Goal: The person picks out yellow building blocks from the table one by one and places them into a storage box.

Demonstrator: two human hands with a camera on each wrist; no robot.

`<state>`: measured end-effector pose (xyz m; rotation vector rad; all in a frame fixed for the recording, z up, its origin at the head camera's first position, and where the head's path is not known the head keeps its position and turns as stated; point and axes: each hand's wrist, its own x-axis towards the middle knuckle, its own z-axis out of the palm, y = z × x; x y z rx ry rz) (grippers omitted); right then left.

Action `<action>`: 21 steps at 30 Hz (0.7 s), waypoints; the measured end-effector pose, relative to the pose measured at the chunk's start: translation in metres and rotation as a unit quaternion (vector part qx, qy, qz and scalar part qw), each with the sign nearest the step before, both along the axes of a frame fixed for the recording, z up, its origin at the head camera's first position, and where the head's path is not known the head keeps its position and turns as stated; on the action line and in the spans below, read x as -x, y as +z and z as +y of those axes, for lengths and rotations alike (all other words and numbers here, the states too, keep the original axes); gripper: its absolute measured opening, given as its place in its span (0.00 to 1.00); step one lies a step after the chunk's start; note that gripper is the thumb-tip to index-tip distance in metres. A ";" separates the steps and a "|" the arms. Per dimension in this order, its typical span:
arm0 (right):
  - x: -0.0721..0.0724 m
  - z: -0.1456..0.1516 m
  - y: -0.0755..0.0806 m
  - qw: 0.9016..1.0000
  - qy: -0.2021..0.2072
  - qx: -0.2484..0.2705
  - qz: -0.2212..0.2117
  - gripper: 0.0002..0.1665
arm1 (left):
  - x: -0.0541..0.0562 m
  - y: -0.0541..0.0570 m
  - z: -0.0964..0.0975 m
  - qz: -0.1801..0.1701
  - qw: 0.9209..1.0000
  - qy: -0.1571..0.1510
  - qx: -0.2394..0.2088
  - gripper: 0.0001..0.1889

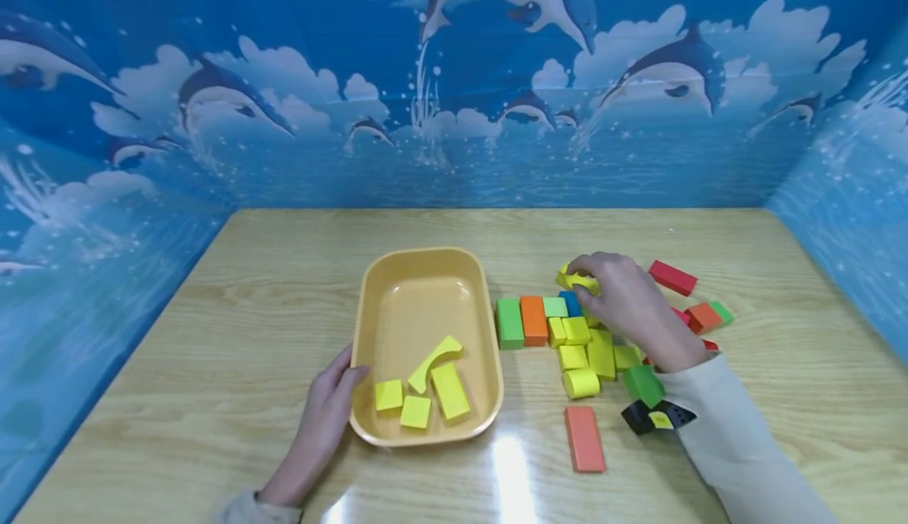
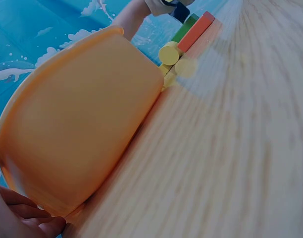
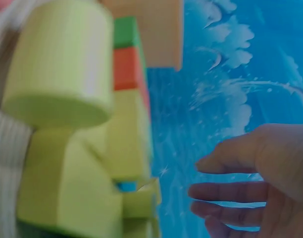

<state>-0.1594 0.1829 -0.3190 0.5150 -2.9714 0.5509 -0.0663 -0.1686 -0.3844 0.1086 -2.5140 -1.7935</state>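
Observation:
My left hand [image 1: 328, 399] grips the left rim of a yellow-orange plastic tray [image 1: 367, 303], thumb over the edge and fingers along the outer wall. Inside the tray lie a yellow arch block [image 1: 428, 366], a yellow rectangular block [image 1: 450, 392] and two small yellow blocks. Over the far end of the block pile, my right hand [image 1: 619, 291] reaches toward a curved yellow block [image 1: 580, 281]. In the right wrist view, its thumb and fingers [image 3: 228, 192] stand apart with nothing between them. Part of the pile is hidden under the right hand and forearm.
Right of the tray sit green [image 1: 509, 323], orange [image 1: 534, 321] and several yellow blocks. A pink-red block [image 1: 585, 439] lies nearer the front. Red blocks [image 1: 672, 277] lie beyond the right forearm. Dolphin-printed cloth [image 1: 454, 161] borders the table behind and on both sides.

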 end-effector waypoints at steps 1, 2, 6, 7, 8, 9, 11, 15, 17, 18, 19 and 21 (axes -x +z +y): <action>0.001 0.001 -0.002 1.000 -0.007 -0.003 0.001 0.17 | 0.000 0.000 0.000 0.000 1.000 0.000 0.001 0.25; 0.002 0.002 -0.004 1.000 -0.012 -0.010 0.002 0.17 | 0.000 0.000 0.000 0.001 1.000 0.000 0.001 0.25; 0.004 0.005 -0.011 0.999 -0.029 -0.043 -0.009 0.17 | 0.001 -0.001 0.000 0.002 1.000 -0.001 -0.001 0.25; 0.005 0.006 -0.013 0.998 -0.030 -0.053 -0.014 0.17 | 0.001 -0.001 0.000 0.001 1.000 -0.001 -0.002 0.25; 0.005 0.006 -0.014 0.997 -0.032 -0.062 -0.022 0.17 | 0.001 -0.001 0.000 0.001 1.000 -0.002 -0.003 0.25; 0.006 0.007 -0.016 0.997 -0.036 -0.068 -0.031 0.17 | 0.001 -0.001 -0.001 0.001 1.000 -0.002 -0.003 0.25; 0.007 0.007 -0.018 0.995 -0.041 -0.079 -0.045 0.18 | 0.001 0.000 -0.001 0.000 1.000 -0.003 -0.004 0.25; 0.009 0.007 -0.021 0.992 -0.056 -0.087 -0.068 0.19 | 0.000 0.001 -0.001 -0.001 1.000 -0.005 -0.004 0.25; 0.009 0.007 -0.022 0.991 -0.061 -0.092 -0.073 0.19 | 0.000 0.001 -0.001 -0.001 1.000 -0.005 -0.003 0.25; 0.010 0.007 -0.022 0.990 -0.063 -0.096 -0.076 0.18 | 0.000 0.001 -0.001 -0.002 1.000 -0.005 -0.004 0.25; 0.010 0.007 -0.022 0.990 -0.065 -0.099 -0.078 0.17 | 0.000 0.000 -0.001 -0.002 1.000 -0.005 -0.003 0.25; 0.010 0.007 -0.021 0.989 -0.065 -0.107 -0.082 0.14 | 0.000 0.000 -0.001 -0.001 1.000 -0.005 -0.001 0.25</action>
